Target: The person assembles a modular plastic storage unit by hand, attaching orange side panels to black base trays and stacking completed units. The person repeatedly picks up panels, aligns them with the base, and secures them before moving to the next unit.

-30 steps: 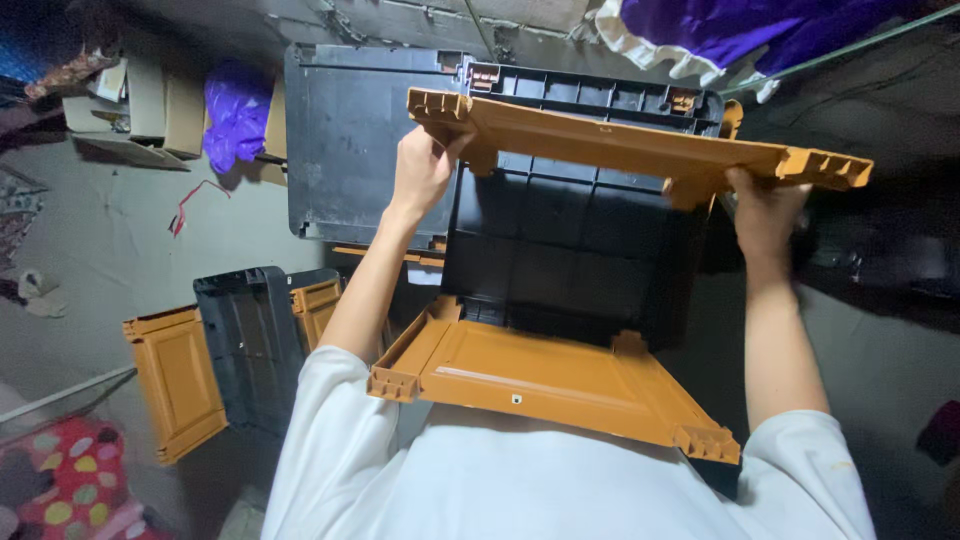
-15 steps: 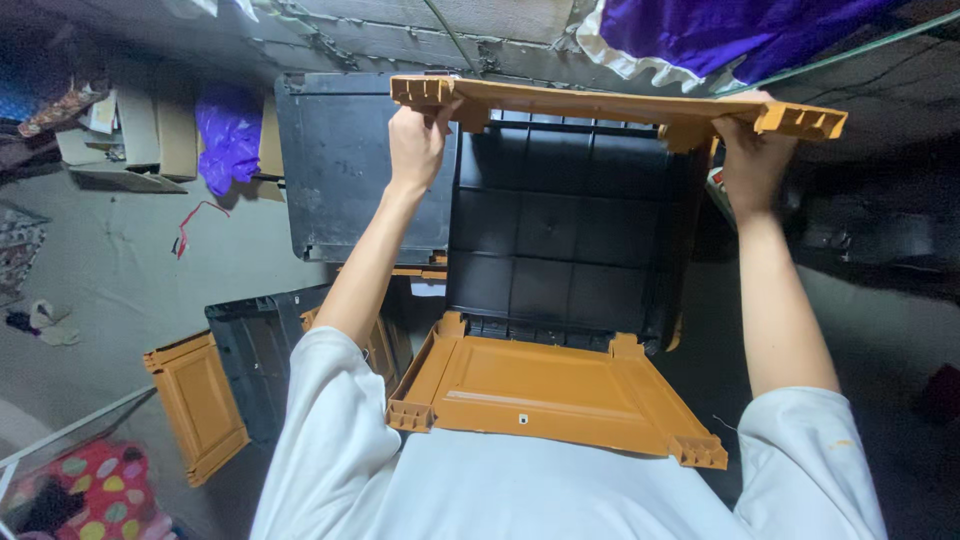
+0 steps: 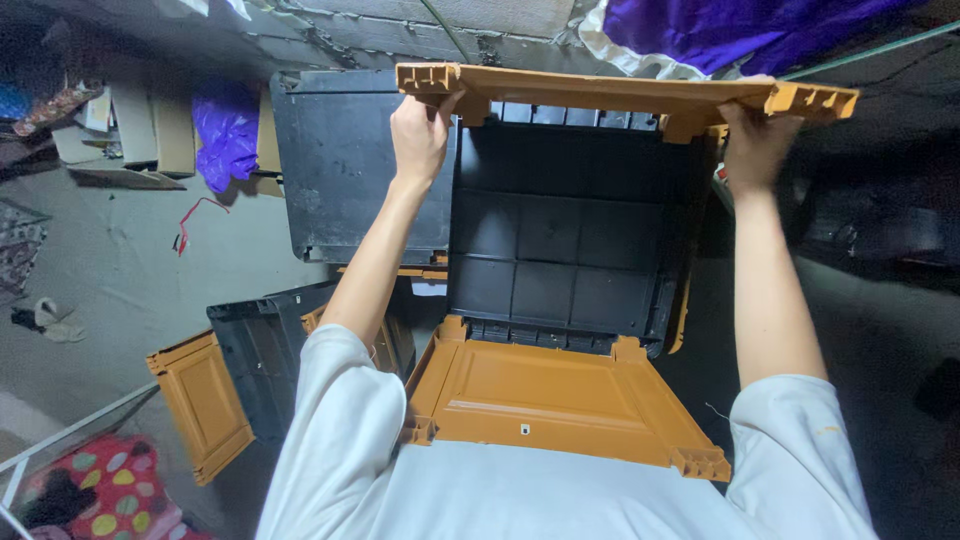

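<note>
— What are the hands doing?

— Both are up at the far orange lid flap (image 3: pixel 620 95) of the black crate (image 3: pixel 575 235). The left hand (image 3: pixel 420 135) is wrapped around the flap's left end, fingers curled over its edge. The right hand (image 3: pixel 752 145) grips the right end the same way, thumb underneath.

— And the crate itself?

— It sits between the two forearms, open, its ribbed black floor showing just below the hands. The flap they hold stands up along the crate's far rim.

— Anything nearer the body?

— The near orange flap (image 3: pixel 555 400) lies folded out flat toward the person's white shirt (image 3: pixel 330 450), well below both hands.

— Off to the side?

— Beyond the left hand lies another black crate (image 3: pixel 350 170), with a purple bag (image 3: pixel 222 135) farther out. Below the left elbow, a third crate (image 3: pixel 265 360) with an orange flap (image 3: pixel 200 405) rests on the floor (image 3: pixel 110 270).
</note>
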